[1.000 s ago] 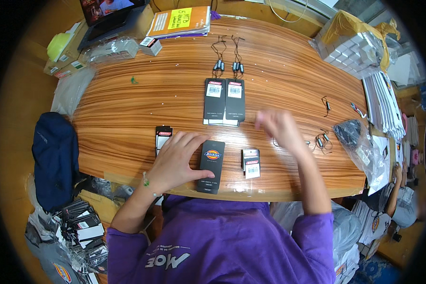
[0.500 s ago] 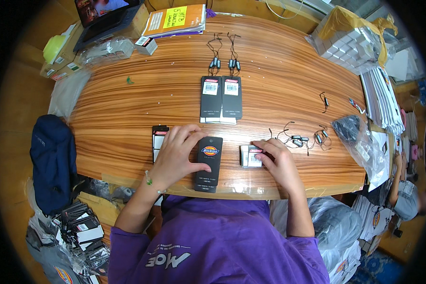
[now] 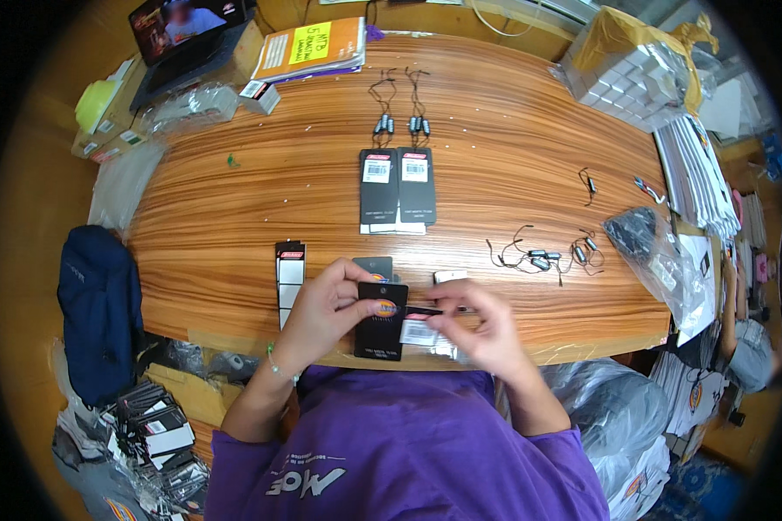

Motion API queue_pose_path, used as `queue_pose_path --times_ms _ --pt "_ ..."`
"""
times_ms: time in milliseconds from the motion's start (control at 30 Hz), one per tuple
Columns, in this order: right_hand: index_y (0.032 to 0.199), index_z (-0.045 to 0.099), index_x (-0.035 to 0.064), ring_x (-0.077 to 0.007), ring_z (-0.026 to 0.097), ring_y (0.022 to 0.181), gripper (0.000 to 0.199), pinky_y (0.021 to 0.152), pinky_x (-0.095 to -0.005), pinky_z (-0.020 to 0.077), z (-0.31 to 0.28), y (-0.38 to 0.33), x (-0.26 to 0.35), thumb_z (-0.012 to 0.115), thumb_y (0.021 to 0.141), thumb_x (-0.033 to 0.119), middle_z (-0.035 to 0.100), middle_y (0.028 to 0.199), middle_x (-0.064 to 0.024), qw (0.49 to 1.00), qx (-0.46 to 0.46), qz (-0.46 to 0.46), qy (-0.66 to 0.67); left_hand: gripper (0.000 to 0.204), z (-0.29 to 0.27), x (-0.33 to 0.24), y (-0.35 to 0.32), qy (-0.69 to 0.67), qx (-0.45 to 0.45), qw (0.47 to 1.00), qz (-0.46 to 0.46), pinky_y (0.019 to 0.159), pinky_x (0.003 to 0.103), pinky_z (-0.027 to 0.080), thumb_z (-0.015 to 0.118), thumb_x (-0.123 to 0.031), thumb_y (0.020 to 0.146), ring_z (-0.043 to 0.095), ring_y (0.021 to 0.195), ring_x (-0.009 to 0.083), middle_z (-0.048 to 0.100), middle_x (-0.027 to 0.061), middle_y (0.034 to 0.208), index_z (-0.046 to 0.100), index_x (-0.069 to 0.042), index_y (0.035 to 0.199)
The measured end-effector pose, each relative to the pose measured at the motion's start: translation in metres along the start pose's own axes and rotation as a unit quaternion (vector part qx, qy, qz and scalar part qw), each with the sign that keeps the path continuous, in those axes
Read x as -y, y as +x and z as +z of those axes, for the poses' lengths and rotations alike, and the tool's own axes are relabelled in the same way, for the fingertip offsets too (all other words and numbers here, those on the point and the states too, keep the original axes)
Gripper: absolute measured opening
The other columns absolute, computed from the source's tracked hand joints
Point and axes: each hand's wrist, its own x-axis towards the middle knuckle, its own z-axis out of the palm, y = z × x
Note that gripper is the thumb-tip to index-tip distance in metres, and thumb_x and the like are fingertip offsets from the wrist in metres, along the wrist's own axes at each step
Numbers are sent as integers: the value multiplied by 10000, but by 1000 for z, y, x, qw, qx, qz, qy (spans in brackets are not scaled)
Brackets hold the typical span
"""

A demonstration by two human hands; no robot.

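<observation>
"What takes up most of the view?"

"A wood-grained table (image 3: pixel 235 200). A dark blue cloth bundle (image 3: pixel 100 300) lies off its left edge. At the far right corner sits a plastic-wrapped block of white boxes (image 3: pixel 621 87), with a stack of papers (image 3: pixel 691 178) nearer along that side."

"And the hands?"

"Both are over the near edge. The left hand (image 3: pixel 326 304) pinches a black tag (image 3: pixel 378 337) between thumb and fingers, near its upper part. The right hand (image 3: pixel 480 328) grips a small white label (image 3: pixel 419 332) with a red top, thumb against its right end."

"Where is that label, exactly?"

"At the black tag's right edge; I can't tell whether the two touch."

"Any other tags?"

"A grey tag (image 3: pixel 374 266) shows just behind the held one, partly covered. Farther out, two dark tags (image 3: pixel 399 187) lie side by side, each bearing a white label. Left of the left hand is a narrow strip of labels (image 3: pixel 291 273)."

"And the smallest things?"

"Thin black cords (image 3: pixel 543 259) with little cylinders, loose on the table beyond the right hand."
</observation>
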Motion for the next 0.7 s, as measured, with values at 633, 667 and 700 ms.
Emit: queue_pose_path --times_ms 633,667,700 --pt "758 587 0 -230 530 704 87 671 -314 422 -119 -12 -56 658 711 19 559 749 -83 896 -207 5 -392 261 18 10 4 -5 -5 1000 23 727 202 467 571 26 837 595 833 82 640 59 864 519 5 1092" --pt "746 584 2 -209 532 708 81 669 -311 420 -118 -11 -50 657 713 15 561 742 -72 915 -225 19 -335 246 20 11 6 16 10 1000 22 720 201 465 570 20 840 593 830 78 638 52 859 527 3 1082" --pt "734 580 4 -188 534 711 78 668 -308 418 -118 -11 -47 656 714 10 562 736 -62 929 -243 33 -277 223 23 9 7 16 24 999 20 718 201 465 568 11 845 589 823 74 635 50 856 536 7 1065"
